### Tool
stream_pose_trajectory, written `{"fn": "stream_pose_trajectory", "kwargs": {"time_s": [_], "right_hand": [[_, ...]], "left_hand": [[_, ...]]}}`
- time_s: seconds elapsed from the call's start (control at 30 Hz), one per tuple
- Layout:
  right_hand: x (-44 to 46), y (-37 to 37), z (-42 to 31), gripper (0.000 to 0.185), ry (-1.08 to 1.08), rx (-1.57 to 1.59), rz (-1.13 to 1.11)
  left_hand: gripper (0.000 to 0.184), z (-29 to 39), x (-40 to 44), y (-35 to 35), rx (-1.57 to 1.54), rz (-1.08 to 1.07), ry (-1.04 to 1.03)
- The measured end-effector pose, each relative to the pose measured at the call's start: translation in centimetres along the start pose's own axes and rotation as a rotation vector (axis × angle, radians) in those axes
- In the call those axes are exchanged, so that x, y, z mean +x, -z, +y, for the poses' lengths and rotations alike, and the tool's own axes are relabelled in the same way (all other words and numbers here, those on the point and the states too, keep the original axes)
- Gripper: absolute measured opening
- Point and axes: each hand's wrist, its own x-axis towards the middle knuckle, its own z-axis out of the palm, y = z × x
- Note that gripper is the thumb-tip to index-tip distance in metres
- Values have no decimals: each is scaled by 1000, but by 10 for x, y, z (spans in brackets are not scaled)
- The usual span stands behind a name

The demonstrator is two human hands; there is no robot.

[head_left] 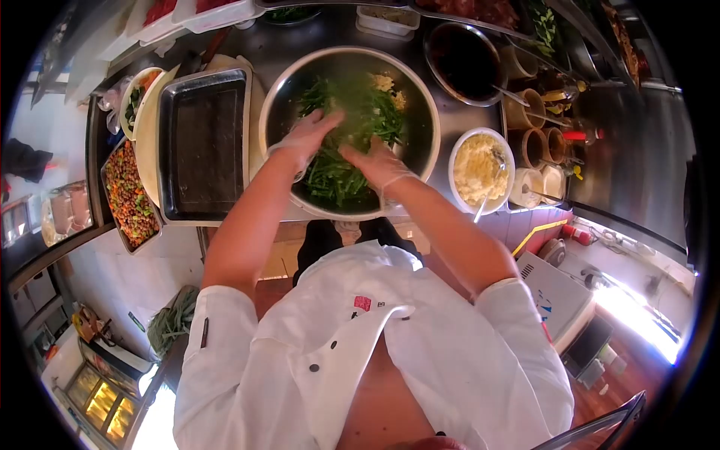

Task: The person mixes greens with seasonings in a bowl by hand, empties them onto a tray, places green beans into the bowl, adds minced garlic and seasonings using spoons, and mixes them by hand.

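Both hands wear thin clear plastic gloves and are inside a large round metal bowl (274,97). The bowl holds chopped long green vegetables (341,176), with a little pale yellow minced stuff (386,84) at the far right side. My left hand (309,135) is over the left part of the greens, fingers stretched out and apart. Lower and to the right, my right hand (377,163) touches the greens with its fingers spread and pointing left. A blurred clump of greens (352,97) shows just beyond the hands, apparently in motion.
Left of the bowl lies a dark rectangular tray (204,142), with a pan of diced mixed food (129,195) beyond it. At right are a white bowl of pale yellow mince (480,169), a bowl of dark liquid (463,64) and several seasoning pots (534,146) with spoons. Food containers (217,15) line the back.
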Motion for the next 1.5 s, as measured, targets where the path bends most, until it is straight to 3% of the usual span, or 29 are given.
{"fn": "stream_pose_trajectory", "kwargs": {"time_s": [0.07, 0.17, 0.27, 0.37, 0.5, 0.6, 0.7, 0.73, 0.83, 0.87, 0.97, 1.03, 1.13, 1.2, 1.3, 1.33, 1.47, 1.5], "right_hand": [[-14, 26, -29, 93, 142, -406, -8], [41, 62, -27, 86, 426, -585, 198], [136, 80, 12, 85, 525, -313, 320], [133, 37, 18, 84, 211, 161, 359], [50, 16, -22, 99, -62, 617, 64], [73, 6, 7, 107, 144, 745, -181], [58, 14, 7, 111, 245, 552, -57], [50, 24, 1, 111, 123, 390, -40], [79, 24, 30, 111, -70, 449, -34], [82, 25, 33, 107, -21, 393, 29], [83, 33, 24, 94, -153, 160, 283], [77, 42, 20, 79, -47, -281, 168], [55, 67, 15, 70, 208, -847, -22], [56, 73, 17, 79, -22, -249, 54], [62, 88, 18, 91, -61, 175, 106], [76, 76, 23, 107, -188, 480, 125], [97, 29, 21, 112, -249, 718, 102], [99, 26, 21, 113, -233, 716, 45]], "left_hand": [[100, 7, -39, 7, -202, -3, 6], [86, -19, -62, 4, -629, 103, 151], [78, -61, -19, -11, -922, 204, 209], [84, -67, 24, -39, -917, 358, 213], [99, -56, 27, -58, -828, 299, 119], [89, -36, 16, -56, -498, 432, -14], [84, -18, -2, -52, -338, 376, -160], [83, -11, -4, -48, -251, 395, -157], [82, 11, -13, -37, -20, 415, -182], [83, 24, -22, -35, 35, 400, -217], [80, 24, -10, -27, 57, 337, -264], [80, 55, -34, -28, 131, 296, -224], [82, 36, -9, -2, 3, 76, -270], [90, 27, -5, 19, 15, 5, -291], [94, -7, 19, 35, 55, 298, -169], [103, -14, 23, 26, -228, 218, -85], [120, -22, 59, -32, 262, 492, 41], [117, -13, 55, -30, 169, 351, 27]]}}
